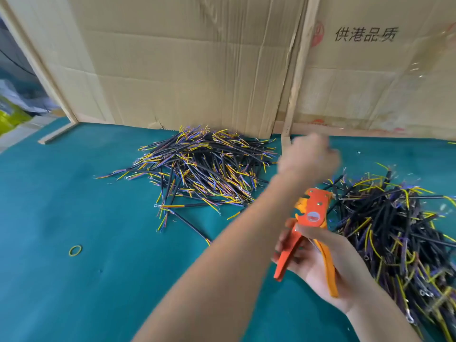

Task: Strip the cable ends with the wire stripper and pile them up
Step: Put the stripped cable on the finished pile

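My right hand grips the handles of an orange wire stripper, jaws pointing up. My left hand is blurred, reaching across above the stripper toward the far edge of the right cable pile; its fingers look curled, and whether it holds a cable is not visible. A second pile of short black cables with yellow, blue and brown ends lies at the middle back of the green table, to the left of my left hand.
A cardboard wall with a wooden strip stands right behind both piles. A yellow rubber band lies on the mat at the left. A wooden batten marks the back-left edge of the table.
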Demonstrator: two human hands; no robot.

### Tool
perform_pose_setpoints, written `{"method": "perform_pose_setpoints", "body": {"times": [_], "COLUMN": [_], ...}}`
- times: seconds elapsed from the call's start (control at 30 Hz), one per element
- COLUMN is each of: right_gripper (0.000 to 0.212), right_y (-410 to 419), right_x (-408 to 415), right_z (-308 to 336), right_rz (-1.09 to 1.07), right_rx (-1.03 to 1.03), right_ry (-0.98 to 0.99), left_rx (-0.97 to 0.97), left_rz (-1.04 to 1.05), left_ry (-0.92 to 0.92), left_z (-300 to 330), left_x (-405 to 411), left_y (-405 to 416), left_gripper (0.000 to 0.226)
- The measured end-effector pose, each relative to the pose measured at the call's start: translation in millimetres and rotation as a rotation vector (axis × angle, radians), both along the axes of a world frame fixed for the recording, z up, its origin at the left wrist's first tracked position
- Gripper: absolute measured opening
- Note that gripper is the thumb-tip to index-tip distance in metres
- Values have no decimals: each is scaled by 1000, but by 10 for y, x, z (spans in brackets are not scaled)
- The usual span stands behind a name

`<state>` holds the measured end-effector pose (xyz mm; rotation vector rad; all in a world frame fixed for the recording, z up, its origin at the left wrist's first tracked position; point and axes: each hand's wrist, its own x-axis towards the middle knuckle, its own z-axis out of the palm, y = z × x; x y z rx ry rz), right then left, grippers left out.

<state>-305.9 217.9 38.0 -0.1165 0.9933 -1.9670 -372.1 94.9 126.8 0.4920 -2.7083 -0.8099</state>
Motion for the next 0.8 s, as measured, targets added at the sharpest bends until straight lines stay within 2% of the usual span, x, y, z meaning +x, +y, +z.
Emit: {"method": "perform_pose_setpoints", "body": {"times": [0.03,0.1,0.2,0.3,0.57,0.77,0.8], "right_gripper": [36,36,26,14,13,15,15], "right_y": [1,40,67,85,81,98,97], "right_x": [-15,-63,-175,-231,-245,-223,-218], "right_z": [6,0,0,-47,-47,-13,-6], "right_rz": [-36,-147,-326,-407,-412,-395,-393], "right_rx": [4,-17,-47,-48,-1,-7,-8], "right_ry": [-6,-23,-44,-31,-38,-35,-37], "left_rx": [-37,-114,-171,-261,-348,-288,-250], "left_rz": [113,349,490,532,453,476,490], "left_ry": [-3,-127,-223,-196,-225,-159,-137], "left_z": [-46,-196,-468,-646,-670,-650,-643], "left_x": [11,195,483,520,430,421,424], "left_y": [-282,-852,-1289,-1464,-1541,-1541,-1543], "left_gripper": [32,37,40,32,23,18,23]}}
